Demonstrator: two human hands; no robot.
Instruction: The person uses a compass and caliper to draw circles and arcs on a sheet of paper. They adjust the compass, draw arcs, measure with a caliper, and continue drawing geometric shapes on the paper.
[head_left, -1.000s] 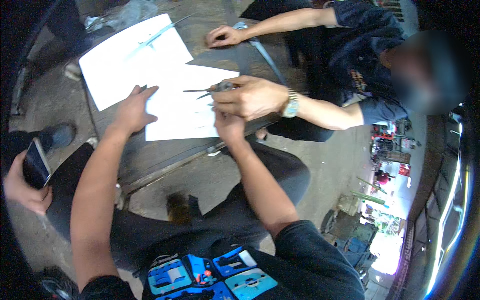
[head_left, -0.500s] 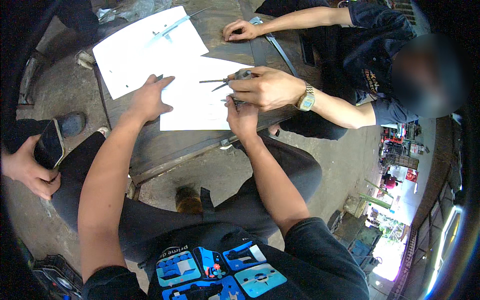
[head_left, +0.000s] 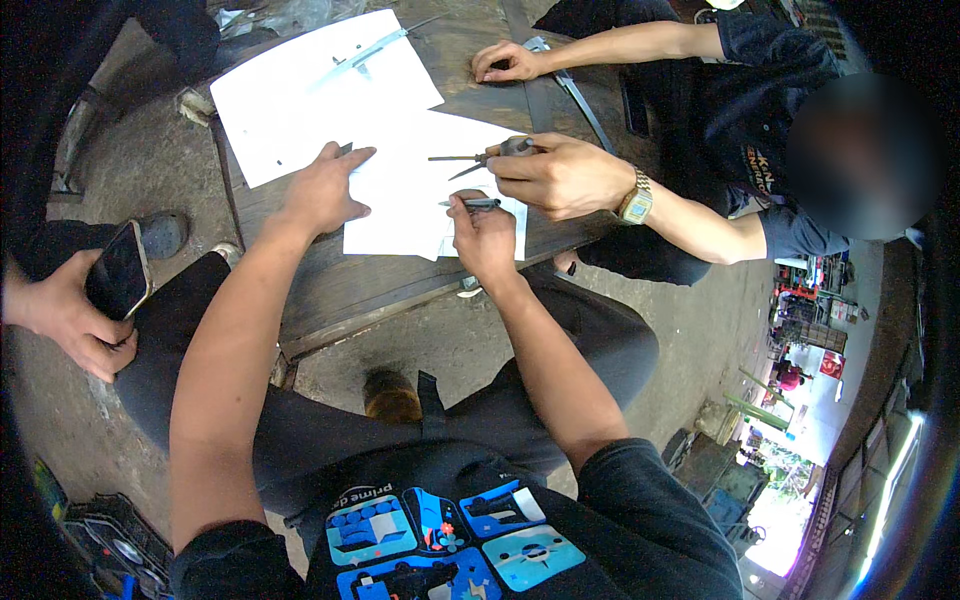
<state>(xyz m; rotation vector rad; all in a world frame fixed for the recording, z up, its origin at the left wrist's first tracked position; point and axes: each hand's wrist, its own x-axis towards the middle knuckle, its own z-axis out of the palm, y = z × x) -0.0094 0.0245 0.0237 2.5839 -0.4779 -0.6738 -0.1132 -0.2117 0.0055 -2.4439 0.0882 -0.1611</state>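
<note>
My left hand (head_left: 322, 192) lies on the white paper sheets (head_left: 390, 225), thumb and forefinger spread apart. A small dark piece (head_left: 345, 149) shows by its fingertips; its kind I cannot tell. In my right hand (head_left: 487, 235), at the lower right of the paper, is a dark pen (head_left: 475, 204), its tip pointing left. Just above it a co-worker's hand (head_left: 565, 178), wearing a watch, holds a dark tool (head_left: 512, 150) with two thin pointed ends over the paper. A caliper (head_left: 358, 62) rests across the far sheet (head_left: 265, 120).
The sheets lie on a dark wooden table (head_left: 465, 100). The co-worker's other hand (head_left: 508, 62) rests there beside a second caliper (head_left: 575, 97). At left, another person's hand (head_left: 85, 325) holds a phone (head_left: 120, 275). A brown cylindrical object (head_left: 390, 396) stands below the table edge.
The whole view has shifted, so most things appear farther right. Relative to the paper, my right hand sits slightly farther left, and the pen shows more plainly. My left hand keeps its pose.
</note>
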